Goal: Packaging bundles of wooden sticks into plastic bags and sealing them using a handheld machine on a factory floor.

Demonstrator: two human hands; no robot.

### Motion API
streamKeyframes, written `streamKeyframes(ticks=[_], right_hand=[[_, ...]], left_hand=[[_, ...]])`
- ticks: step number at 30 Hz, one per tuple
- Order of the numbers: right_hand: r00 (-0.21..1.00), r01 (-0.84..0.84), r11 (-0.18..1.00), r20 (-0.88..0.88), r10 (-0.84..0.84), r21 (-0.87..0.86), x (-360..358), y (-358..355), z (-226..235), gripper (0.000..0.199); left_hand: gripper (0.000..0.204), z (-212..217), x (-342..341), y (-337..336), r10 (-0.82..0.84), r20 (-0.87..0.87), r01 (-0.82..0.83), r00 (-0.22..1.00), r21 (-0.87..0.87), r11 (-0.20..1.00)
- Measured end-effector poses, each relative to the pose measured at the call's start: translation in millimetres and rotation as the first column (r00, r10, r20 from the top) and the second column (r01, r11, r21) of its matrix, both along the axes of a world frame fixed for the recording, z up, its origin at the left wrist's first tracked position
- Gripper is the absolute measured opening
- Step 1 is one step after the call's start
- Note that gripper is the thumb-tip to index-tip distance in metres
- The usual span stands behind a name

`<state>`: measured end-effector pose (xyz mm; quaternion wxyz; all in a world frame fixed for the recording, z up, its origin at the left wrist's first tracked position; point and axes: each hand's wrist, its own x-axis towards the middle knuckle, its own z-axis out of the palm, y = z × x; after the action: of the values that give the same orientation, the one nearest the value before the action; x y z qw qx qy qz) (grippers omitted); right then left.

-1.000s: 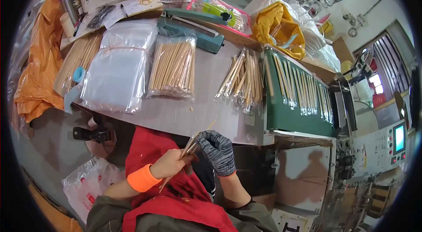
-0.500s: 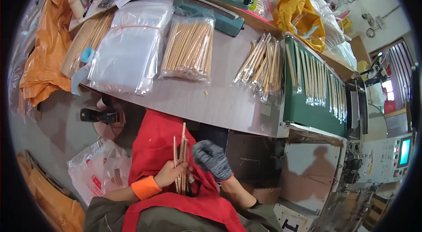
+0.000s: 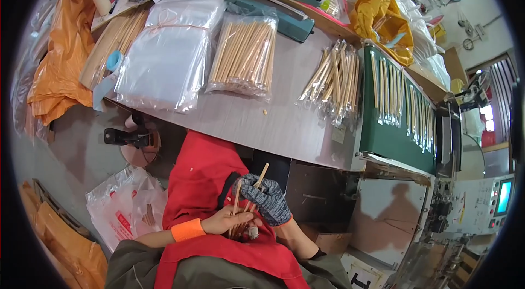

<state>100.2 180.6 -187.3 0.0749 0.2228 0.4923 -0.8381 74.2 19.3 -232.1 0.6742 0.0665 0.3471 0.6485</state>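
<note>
Your gloved right hand (image 3: 267, 200) and bare left hand (image 3: 227, 219) both close around a few wooden sticks (image 3: 249, 200) over your red apron (image 3: 202, 179), below the table edge. Sticks look light, stiff, thin; probably best gripped mid-length.

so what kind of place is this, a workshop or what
Most likely a small packing workshop: an impulse bag sealer and a stack of clear plastic bags sit on the table, bagged chopsticks beside them, and a green conveyor carries wrapped pairs.

Head-worn fisheye view looks steeply down; lap and hands (image 3: 249, 209) close below; table (image 3: 284, 125) beyond, machine far right.
</note>
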Motion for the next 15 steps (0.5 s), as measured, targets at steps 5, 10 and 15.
streamKeyframes(ticks=[5, 10, 15], right_hand=[[0.983, -0.164, 0.97, 0.109, 0.146, 0.178, -0.9, -4.2, 8.9, 0.018], [0.957, -0.243, 0.903, -0.063, 0.282, 0.355, 34.7, -14.6, -26.2, 0.021], [0.945, -0.327, 0.931, 0.028, 0.327, 0.164, 37.0, -8.2, -23.7, 0.024]], left_hand=[[0.031, -24.3, 7.0, -6.3, 0.019, 0.117, -0.03, 0.993, 0.097, 0.995], [0.027, -29.0, 15.1, -6.8, 0.164, -0.026, -0.162, 0.986, 0.043, 0.986], [0.029, -40.9, 22.9, -3.7, 0.15, -0.069, -0.147, 0.986, 0.049, 0.988]])
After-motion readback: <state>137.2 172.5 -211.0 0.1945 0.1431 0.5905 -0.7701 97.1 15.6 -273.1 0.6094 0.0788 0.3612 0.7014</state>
